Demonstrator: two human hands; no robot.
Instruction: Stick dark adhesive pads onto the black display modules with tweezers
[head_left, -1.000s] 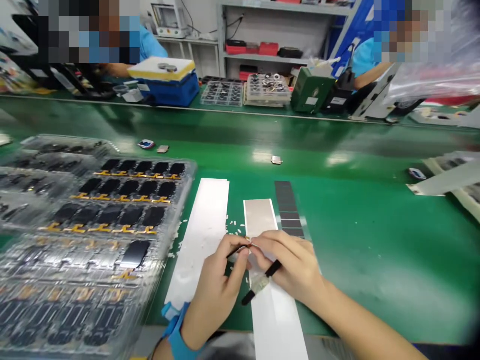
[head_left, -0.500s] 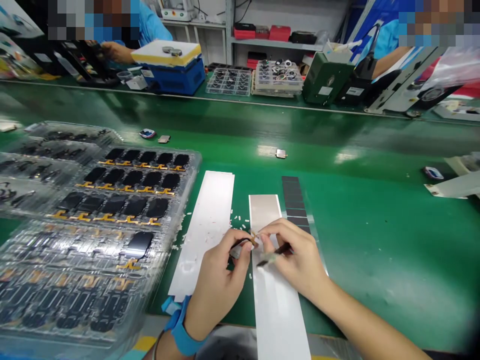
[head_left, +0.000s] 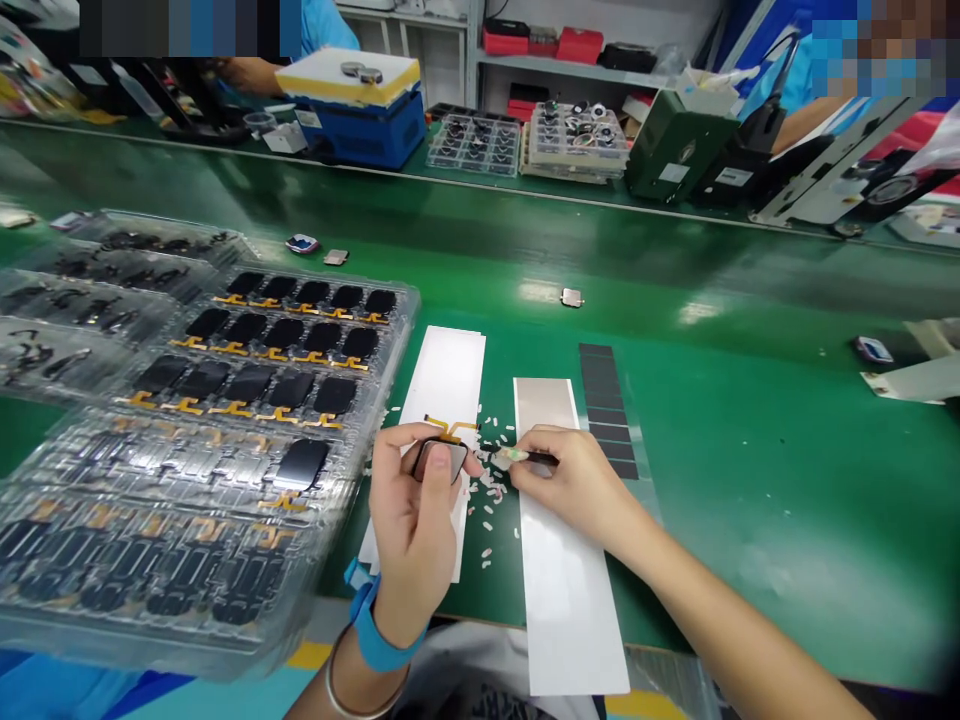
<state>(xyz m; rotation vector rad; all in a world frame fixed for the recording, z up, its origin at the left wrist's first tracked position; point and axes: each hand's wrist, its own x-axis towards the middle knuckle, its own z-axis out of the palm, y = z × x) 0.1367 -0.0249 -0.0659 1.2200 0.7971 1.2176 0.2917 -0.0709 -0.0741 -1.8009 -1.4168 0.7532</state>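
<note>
My left hand (head_left: 411,530) grips a small square display module (head_left: 447,461) by its edges, thumb across its grey back. An orange flex cable (head_left: 450,430) sticks up from the module's far edge. In my right hand (head_left: 566,480), pinched between thumb and fingers, is a pair of dark tweezers (head_left: 541,458) with a pale wrapping near the tip. The tips point left, a short way from the module. Under my right hand lies a long white sheet (head_left: 566,600) with a beige far end. Another white strip (head_left: 448,365) lies behind my left hand.
Clear trays (head_left: 315,420) of black display modules stand at the left. Small white scraps (head_left: 491,490) are scattered between the sheets. A strip of black adhesive pieces (head_left: 604,390) lies right of my right hand. Across the bench are a blue box (head_left: 367,125) and co-workers' arms.
My left hand has turned the module so its back and flex cable show, moving left. My right hand has drawn apart from it, the tweezers now pointing left above the scraps. The view has shifted.
</note>
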